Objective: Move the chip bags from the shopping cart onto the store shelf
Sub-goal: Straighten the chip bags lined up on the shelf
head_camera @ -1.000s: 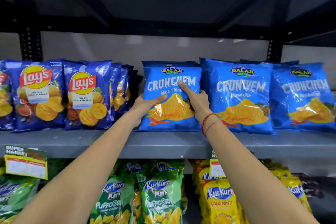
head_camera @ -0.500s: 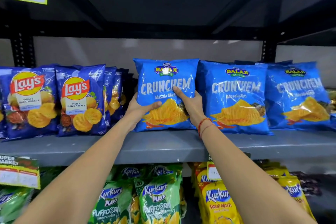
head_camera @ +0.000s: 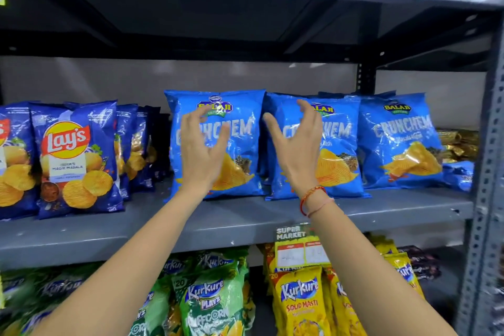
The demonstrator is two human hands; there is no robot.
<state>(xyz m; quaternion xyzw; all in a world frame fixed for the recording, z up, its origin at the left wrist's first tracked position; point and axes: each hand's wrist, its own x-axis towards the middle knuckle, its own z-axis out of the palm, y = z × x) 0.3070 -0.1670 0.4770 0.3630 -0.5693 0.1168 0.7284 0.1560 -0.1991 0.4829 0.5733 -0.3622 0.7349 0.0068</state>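
Head view: left hand (head_camera: 203,150) and right hand (head_camera: 296,146) hover with fingers spread and curled, holding nothing, in front of the glossy blue Balaji Crunchem bags. The leftmost Crunchem bag (head_camera: 234,128) stands upright on the grey metal shelf (head_camera: 245,219), beside crinkled dark-blue Lay's bags (head_camera: 73,158).

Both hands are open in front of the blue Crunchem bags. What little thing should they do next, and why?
Probably pull both hands back and down, toward the cart for another bag. The left hand and right hand are open, holding nothing. The leftmost Crunchem bag stands upright on the gray shelf, beside the next Crunchem bag, so it looks placed. The cart is not in view.
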